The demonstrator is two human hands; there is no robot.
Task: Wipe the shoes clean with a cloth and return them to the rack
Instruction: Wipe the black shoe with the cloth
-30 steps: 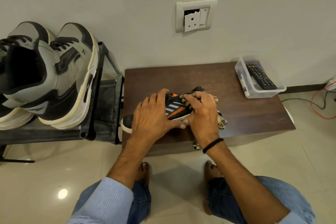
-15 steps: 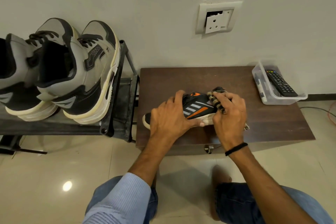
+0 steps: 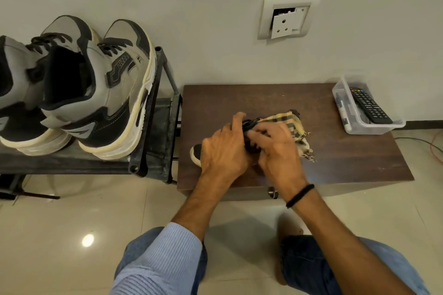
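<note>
The small dark shoe [image 3: 197, 150] lies near the front edge of the table [image 3: 347, 155], just beside the rack [image 3: 153, 112]. The left hand [image 3: 223, 153] grips its middle, fingers [image 3: 236, 122] curled over it. The right hand [image 3: 279, 153], blurred, seems to bunch the checked cloth [image 3: 286, 123] against the heel end. If the left grip slackens, a hard rub could skid the shoe off that edge. Its long axis runs left to right, with the toe toward the rack and angled slightly nearer the person.
</note>
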